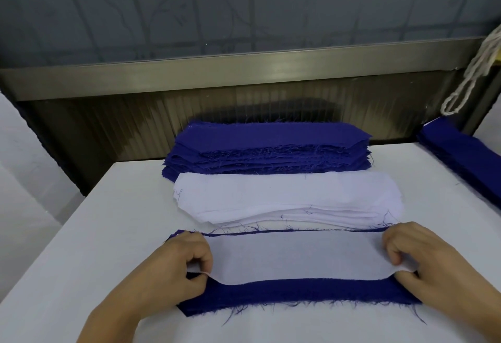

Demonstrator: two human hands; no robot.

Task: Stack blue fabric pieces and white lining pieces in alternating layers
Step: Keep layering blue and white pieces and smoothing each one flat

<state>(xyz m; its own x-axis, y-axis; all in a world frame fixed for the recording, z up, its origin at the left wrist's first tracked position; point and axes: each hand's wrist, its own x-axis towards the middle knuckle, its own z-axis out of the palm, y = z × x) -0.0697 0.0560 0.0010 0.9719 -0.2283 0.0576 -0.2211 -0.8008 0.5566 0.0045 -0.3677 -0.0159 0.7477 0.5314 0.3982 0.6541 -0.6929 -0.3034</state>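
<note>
On the white table (108, 234), nearest the person, a white lining piece (295, 257) lies on a blue fabric piece (298, 292), leaving a wide blue band bare along the near edge and only a thin blue line at the far edge. The left hand (184, 264) pinches the lining's left end between curled fingers (200, 258) and thumb; the right hand (423, 258) pinches its right end the same way. Both ends of the pair are hidden under the hands, so their cut shape is hard to make out. Just beyond lies a stack of white lining pieces (287, 196), and behind it, touching or overlapping its far edge, a stack of blue fabric pieces (271, 150) with frayed edges near the table's back edge. Open table surface lies left of the stacks and in a narrower strip on the right, where another blue pile (461, 153) is cut off by the frame. White cord (471, 71) hangs at the upper right
</note>
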